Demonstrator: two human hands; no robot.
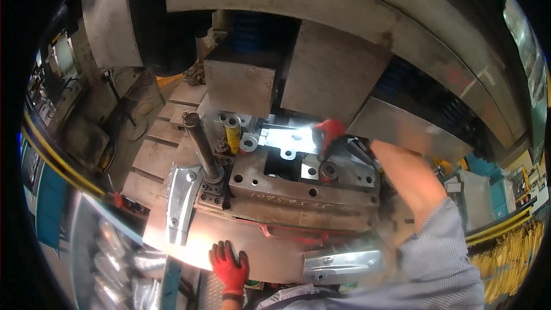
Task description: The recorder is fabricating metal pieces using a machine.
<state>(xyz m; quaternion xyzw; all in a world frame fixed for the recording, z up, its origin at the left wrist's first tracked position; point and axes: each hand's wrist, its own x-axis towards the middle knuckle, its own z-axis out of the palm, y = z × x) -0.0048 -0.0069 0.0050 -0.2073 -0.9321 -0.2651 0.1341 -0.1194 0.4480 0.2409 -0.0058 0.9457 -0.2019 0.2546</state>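
Note:
My left hand (229,267), in a red glove, rests with fingers apart on the flat metal ledge (264,258) in front of the die. Farther in, my right hand (330,133), in a red and black glove, is closed at the right end of a bright stamped sheet-metal part (290,138). That part lies over the lower die block (275,182); glare washes out some of its surface, and my glove hides its right end. A second formed metal part (182,198) lies on the ledge's left side. Another (341,261) lies at its right, near my body.
A steel guide post (201,143) and a yellow cylinder (232,136) stand left of the part. Heavy upper press blocks (336,69) hang above my right hand. A bin (86,241) with several metal parts is at lower left. Yellow rails (63,161) border the sides.

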